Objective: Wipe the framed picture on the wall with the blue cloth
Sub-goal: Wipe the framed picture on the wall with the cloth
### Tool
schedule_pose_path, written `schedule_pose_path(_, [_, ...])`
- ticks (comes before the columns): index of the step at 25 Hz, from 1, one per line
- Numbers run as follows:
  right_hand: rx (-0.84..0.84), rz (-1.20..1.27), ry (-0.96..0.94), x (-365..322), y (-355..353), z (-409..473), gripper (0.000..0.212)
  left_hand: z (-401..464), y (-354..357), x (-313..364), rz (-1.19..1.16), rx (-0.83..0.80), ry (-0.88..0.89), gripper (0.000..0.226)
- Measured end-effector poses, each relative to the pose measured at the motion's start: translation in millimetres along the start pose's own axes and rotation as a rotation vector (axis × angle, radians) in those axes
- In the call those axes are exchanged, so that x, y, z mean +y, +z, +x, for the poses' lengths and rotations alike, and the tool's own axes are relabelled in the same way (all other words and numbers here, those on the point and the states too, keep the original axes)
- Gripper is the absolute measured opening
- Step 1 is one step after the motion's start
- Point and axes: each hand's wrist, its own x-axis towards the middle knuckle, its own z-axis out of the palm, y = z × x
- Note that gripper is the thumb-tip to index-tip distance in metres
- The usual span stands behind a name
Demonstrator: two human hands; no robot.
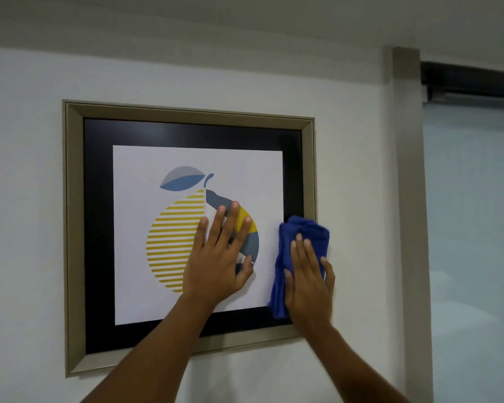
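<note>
Framed picture [187, 135] hangs on white wall [27, 199]; left hand [219, 257] flat, fingers spread on the print, right hand [309, 283] pressing bunched blue cloth [303, 228] over the lower right edge, apparently flat-palmed rather than gripping.

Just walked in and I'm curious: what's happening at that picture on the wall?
A person is cleaning the framed picture. The right hand presses a bunched blue cloth flat against the glass at the right side, over the edge of the white print and the black mat. The left hand lies open on the fruit artwork, seemingly steadying the frame. Neither hand closes a grip; both are spread flat.
</note>
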Motion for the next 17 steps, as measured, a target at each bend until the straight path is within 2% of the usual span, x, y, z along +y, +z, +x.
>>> schedule_pose_path(2, [-0.034, -0.014, -0.03, 4.3, 3.0, -33.8, 0.052, -2.0, 1.0, -0.5, -0.008, -0.007, 0.005, 0.08])
schedule_pose_path(8, [-0.071, -0.092, -0.107, 16.3, -14.5, -54.2, 0.049, -1.0, -2.9, -2.1, -0.042, -0.044, -0.002, 0.08])
schedule_pose_path(11, [-0.178, 0.033, -0.137, 26.1, -31.3, -87.0, 0.058, -2.8, -7.9, 11.6, -0.078, -0.078, -0.098, 0.08])
schedule_pose_path(13, [-0.292, 0.132, -0.055, 29.1, -50.1, -110.2, 0.074, -15.2, -9.7, 40.5, -0.147, -0.12, -0.204, 0.081])
schedule_pose_path(14, [-0.329, 0.148, -0.008, 32.5, -62.1, -123.4, 0.076, -28.1, -10.0, 64.9, -0.202, -0.156, -0.229, 0.081])
schedule_pose_path(17, [-0.396, 0.139, 0.096, 53.1, -95.4, -173.4, 0.064, -84.7, -9.6, 151.2, -0.385, -0.276, -0.16, 0.081])
